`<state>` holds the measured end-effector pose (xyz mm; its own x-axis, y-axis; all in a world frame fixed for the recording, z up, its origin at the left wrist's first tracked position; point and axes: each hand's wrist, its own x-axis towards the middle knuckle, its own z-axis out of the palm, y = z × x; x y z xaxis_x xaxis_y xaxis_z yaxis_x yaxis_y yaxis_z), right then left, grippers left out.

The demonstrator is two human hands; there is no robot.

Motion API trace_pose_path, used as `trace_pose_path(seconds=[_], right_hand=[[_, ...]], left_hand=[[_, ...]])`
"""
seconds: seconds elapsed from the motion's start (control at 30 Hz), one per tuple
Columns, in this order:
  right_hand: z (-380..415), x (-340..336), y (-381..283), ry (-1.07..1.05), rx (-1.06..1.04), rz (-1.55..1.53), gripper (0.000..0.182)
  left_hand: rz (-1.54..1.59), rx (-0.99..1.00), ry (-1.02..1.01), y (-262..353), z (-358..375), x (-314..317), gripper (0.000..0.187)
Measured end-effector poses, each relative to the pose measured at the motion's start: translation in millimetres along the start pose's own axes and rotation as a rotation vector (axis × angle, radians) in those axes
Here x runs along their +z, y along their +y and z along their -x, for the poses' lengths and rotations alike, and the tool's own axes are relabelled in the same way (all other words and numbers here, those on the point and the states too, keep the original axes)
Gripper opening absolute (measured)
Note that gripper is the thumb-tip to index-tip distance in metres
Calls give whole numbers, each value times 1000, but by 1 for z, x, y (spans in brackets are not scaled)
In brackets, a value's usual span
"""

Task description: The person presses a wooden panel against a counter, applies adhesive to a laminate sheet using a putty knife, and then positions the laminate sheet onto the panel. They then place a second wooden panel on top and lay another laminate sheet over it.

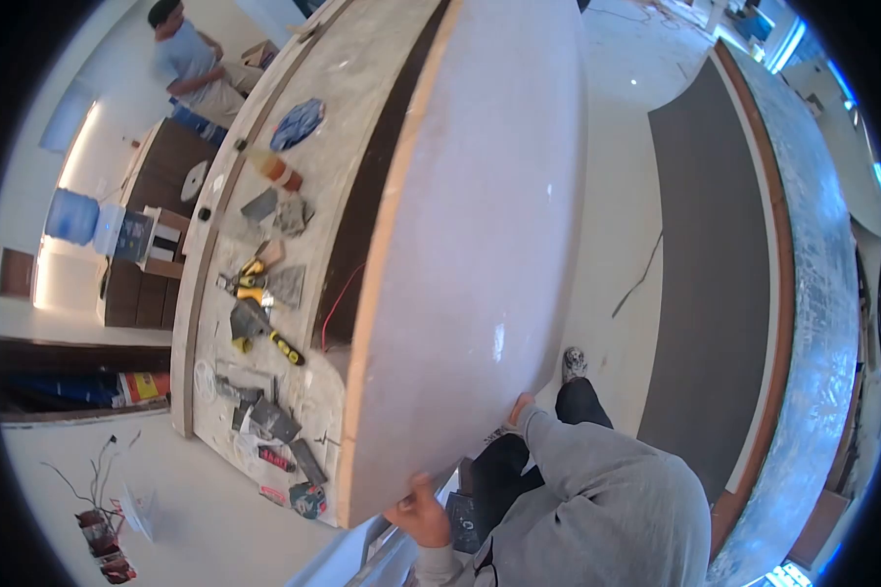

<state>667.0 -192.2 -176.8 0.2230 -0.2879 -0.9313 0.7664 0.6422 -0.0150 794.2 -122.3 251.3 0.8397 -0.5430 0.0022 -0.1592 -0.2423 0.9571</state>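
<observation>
A long pale panel with a glossy face and a bare wooden edge stretches away from me through the middle of the view. At its near end, my left hand grips the lower edge close to the corner, its thumb lying against the pale face. Farther right, my right hand is at the panel's right edge, seemingly closed around it; the grey sleeve and the panel hide most of its fingers.
Left of the panel, a dusty worktop bears a yellow-black hand tool, a bottle, a blue cloth and scraps. A dark-faced panel stands right. A person is at upper left. Wires protrude from a wall box.
</observation>
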Motion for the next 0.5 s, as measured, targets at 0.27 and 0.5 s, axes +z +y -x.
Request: trace_pose_path(seconds=[0.27, 0.5], right_hand=[[5, 43, -99, -68, 88, -210, 67], [18, 65, -104, -89, 147, -418, 71]], left_hand=[[269, -135, -73, 13, -1, 66, 36], [25, -201, -120, 6, -36, 62, 49]])
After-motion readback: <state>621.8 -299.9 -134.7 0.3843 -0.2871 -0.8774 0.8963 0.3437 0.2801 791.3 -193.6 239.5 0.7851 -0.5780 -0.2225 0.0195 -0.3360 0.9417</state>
